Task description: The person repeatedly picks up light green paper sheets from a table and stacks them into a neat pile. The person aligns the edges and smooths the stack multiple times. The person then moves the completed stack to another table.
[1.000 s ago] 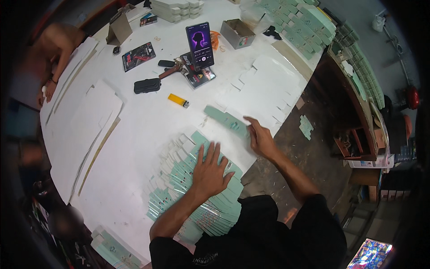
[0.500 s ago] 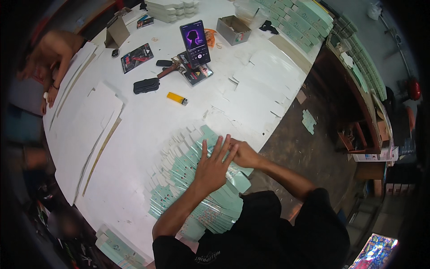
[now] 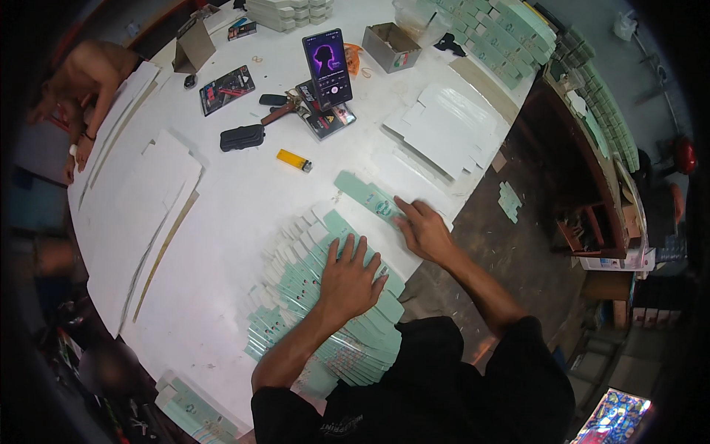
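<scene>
A fan of overlapping flat mint-green cartons (image 3: 362,325) with white flaps lies on the table in front of me. My left hand (image 3: 349,285) rests palm down on its upper part, fingers spread. Beyond the fan, a single flat green carton (image 3: 366,196) lies slantwise. My right hand (image 3: 427,231) has its near right end between thumb and fingers, with the index finger stretched along the top; the fingertips underneath are hidden.
White die-cut sheets (image 3: 444,129) lie to the right, and larger white sheets (image 3: 151,192) to the left. A propped phone (image 3: 328,70), yellow lighter (image 3: 294,160), black pouch (image 3: 242,138) and grey box (image 3: 390,48) stand or lie farther back. A co-worker (image 3: 100,81) leans at the left edge.
My right hand has moved right and away from my left hand, and a single green carton now lies under its fingers. My left hand has slid slightly nearer. The white die-cut sheets' outline now shows plainly.
</scene>
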Demonstrator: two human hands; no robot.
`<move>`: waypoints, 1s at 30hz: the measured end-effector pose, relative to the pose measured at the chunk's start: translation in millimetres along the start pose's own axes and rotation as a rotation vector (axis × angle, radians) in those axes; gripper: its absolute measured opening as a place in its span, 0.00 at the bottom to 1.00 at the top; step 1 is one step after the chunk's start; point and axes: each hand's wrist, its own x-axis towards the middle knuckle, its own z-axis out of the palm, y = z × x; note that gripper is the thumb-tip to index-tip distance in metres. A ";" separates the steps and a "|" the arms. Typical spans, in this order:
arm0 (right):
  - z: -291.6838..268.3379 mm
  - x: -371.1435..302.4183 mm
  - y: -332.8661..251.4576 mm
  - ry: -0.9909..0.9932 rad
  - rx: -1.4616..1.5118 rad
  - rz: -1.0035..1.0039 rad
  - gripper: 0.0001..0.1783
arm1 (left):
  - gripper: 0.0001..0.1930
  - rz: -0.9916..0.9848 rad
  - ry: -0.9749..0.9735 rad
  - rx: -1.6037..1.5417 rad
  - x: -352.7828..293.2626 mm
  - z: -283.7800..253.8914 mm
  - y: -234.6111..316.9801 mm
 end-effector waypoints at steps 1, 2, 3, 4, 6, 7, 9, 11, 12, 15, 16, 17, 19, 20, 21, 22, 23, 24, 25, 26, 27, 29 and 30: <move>-1.2 4.0 -1.2 -0.017 -0.167 -0.034 0.26 | 0.28 0.003 -0.016 0.006 -0.5 -2.8 0.0; -3.8 6.5 -1.7 -0.034 -0.340 -0.068 0.25 | 0.29 0.003 -0.004 -0.012 0.0 -2.3 0.3; 1.0 5.7 -0.6 -0.043 -0.351 -0.076 0.27 | 0.30 0.004 0.008 -0.031 0.1 -0.4 0.6; 11.0 4.0 1.6 -0.053 -0.361 -0.084 0.28 | 0.31 0.005 0.020 -0.050 0.5 0.1 0.9; 15.4 8.1 -3.0 -0.082 -0.394 -0.077 0.31 | 0.34 0.021 0.065 -0.031 0.0 -0.5 0.1; 13.9 7.4 -6.2 -0.036 -0.170 -0.020 0.30 | 0.35 0.029 0.086 -0.022 0.0 -1.2 0.1; 1.5 15.2 -28.8 0.048 0.282 0.085 0.27 | 0.39 0.013 0.097 0.010 0.5 -11.6 4.7; 12.2 6.1 -31.1 -0.221 0.579 0.132 0.23 | 0.42 0.042 0.061 0.008 3.6 -17.0 5.5; 21.0 6.6 -33.7 -0.307 0.593 0.176 0.16 | 0.42 0.071 0.020 -0.009 4.9 -18.2 4.1; 8.8 17.4 -27.6 -0.370 0.299 0.228 0.11 | 0.47 0.109 -0.055 -0.041 5.4 -14.0 -4.0; 9.0 22.9 7.2 -0.120 0.148 0.041 0.09 | 0.47 0.105 -0.083 0.003 8.1 -17.3 -4.0; -1.9 36.8 32.1 0.053 0.110 0.207 0.08 | 0.48 0.092 -0.118 0.049 7.3 -18.3 -3.9; -32.2 61.3 69.0 0.395 -0.429 0.043 0.30 | 0.54 0.071 -0.098 -0.047 4.4 -16.1 -6.3; -33.9 57.8 84.0 0.376 -0.429 0.015 0.32 | 0.57 0.073 -0.088 -0.095 5.0 -15.7 -6.6; -36.3 58.2 92.3 0.353 -0.423 -0.018 0.34 | 0.57 0.071 -0.108 -0.105 5.2 -17.8 -5.9; -29.8 45.6 93.4 0.244 -0.229 0.056 0.33 | 0.56 0.069 -0.128 -0.115 5.2 -21.9 -4.3; -22.9 37.6 85.6 0.131 -0.032 0.124 0.33 | 0.56 0.061 -0.147 -0.124 6.3 -23.2 -4.4; -26.3 37.4 48.7 0.010 0.068 0.243 0.30 | 0.53 0.030 -0.167 -0.144 4.6 -20.0 -5.6; -28.9 37.3 10.1 -0.087 0.217 0.316 0.27 | 0.49 0.000 -0.194 -0.162 1.5 -16.0 -5.9; -13.5 23.5 11.0 -0.032 0.189 0.142 0.26 | 0.46 0.004 -0.222 -0.180 3.4 -12.1 -5.4; -1.4 17.8 9.5 0.017 0.167 -0.038 0.25 | 0.43 0.024 -0.168 -0.137 1.5 -7.9 -6.0; -2.0 15.5 6.4 0.031 -0.229 -0.129 0.24 | 0.38 0.062 -0.053 -0.051 -3.7 -1.2 -6.5; 0.2 15.7 4.5 0.019 -0.318 -0.141 0.25 | 0.37 0.046 -0.013 -0.050 -5.4 0.0 -6.1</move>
